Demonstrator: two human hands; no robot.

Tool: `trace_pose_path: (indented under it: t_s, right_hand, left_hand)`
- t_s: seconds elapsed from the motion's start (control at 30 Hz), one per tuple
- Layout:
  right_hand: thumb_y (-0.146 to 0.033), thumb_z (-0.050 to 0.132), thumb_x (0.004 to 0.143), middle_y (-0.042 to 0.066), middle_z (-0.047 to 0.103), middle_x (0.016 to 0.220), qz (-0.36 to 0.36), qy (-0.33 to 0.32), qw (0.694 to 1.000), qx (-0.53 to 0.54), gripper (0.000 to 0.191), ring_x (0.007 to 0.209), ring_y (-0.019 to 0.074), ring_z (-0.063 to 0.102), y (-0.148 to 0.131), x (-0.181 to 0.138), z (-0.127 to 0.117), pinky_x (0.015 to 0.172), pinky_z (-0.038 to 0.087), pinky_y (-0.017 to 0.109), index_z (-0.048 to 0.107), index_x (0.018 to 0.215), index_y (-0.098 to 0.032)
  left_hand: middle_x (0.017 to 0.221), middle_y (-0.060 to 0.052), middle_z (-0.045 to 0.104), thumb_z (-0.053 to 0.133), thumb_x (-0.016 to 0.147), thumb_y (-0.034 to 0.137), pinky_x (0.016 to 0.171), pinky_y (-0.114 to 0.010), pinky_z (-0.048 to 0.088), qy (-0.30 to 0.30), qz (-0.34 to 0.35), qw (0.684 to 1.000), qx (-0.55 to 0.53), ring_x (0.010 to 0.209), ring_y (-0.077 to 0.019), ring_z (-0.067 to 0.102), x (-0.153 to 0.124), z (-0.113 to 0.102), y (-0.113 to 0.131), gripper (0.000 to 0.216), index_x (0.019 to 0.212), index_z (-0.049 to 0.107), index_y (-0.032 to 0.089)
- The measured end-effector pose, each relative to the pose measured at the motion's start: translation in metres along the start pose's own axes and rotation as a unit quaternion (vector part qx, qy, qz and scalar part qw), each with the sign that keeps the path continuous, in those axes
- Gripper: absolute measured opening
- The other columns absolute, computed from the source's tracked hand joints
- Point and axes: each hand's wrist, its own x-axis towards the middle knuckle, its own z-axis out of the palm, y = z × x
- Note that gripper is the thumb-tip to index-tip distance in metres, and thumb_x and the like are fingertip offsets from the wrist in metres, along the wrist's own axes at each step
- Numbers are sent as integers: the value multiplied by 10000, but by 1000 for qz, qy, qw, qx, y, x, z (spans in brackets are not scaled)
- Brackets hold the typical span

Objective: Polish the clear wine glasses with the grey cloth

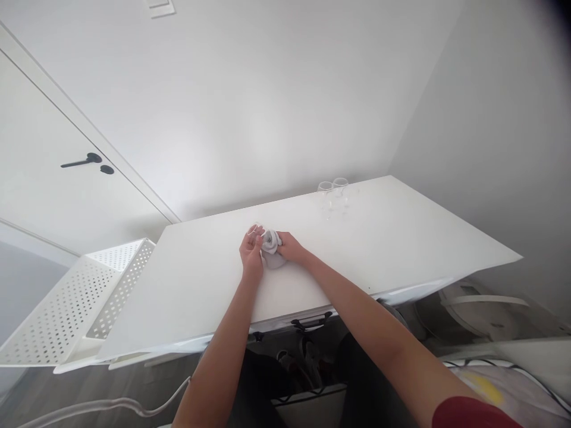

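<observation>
My left hand is closed around a clear drinking glass, whose rim shows at the fingertips. Bunched in my right hand is a light grey cloth, held against the glass from the right side. A loose part of the cloth hangs down to the white tabletop. How far the cloth reaches into or around the glass is hidden by the fingers. Toward the back right of the table stand two wine glasses, a left one and a right one, upright and side by side.
White perforated racks adjoin the table's left end. A door with a black handle is at the far left. White walls border the back and right. Below the right edge sits a white rounded appliance; a pale hose crosses at lower left.
</observation>
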Motion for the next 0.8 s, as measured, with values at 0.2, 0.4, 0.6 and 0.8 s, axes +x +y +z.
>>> trace_pose_path:
  t_s: [0.2,0.4,0.6,0.8]
  right_hand:
    - [-337,829,569,50,716,772,163,-92,962,200,368,700,196,637,1,-2,-18,664,507,311,683,855,-158]
    - [-339,732,701,64,729,867,48,-85,995,22,255,805,207,628,-3,-5,-16,757,503,327,668,878,-167]
    - [-297,720,691,37,736,839,73,-23,997,2,214,754,183,609,0,0,0,696,470,282,676,867,-184]
    - [-317,873,544,69,744,812,188,-90,950,231,395,689,194,642,-3,-2,-9,650,506,306,690,854,-156]
  left_hand:
    - [1402,-170,670,829,819,513,1113,-507,499,-82,-43,995,-46,1329,-358,625,-4,1,6,541,1252,730,203]
    - [1390,-169,679,875,781,467,1173,-534,453,-66,-5,997,-28,1331,-353,627,-3,2,6,591,1284,713,204]
    - [1353,-155,696,872,792,443,1122,-522,506,-9,-15,1000,-14,1265,-335,671,-1,0,3,511,1223,728,207]
    - [1327,-164,704,878,770,488,1074,-520,543,-35,-19,999,-28,1237,-347,689,-3,2,3,542,1205,734,198]
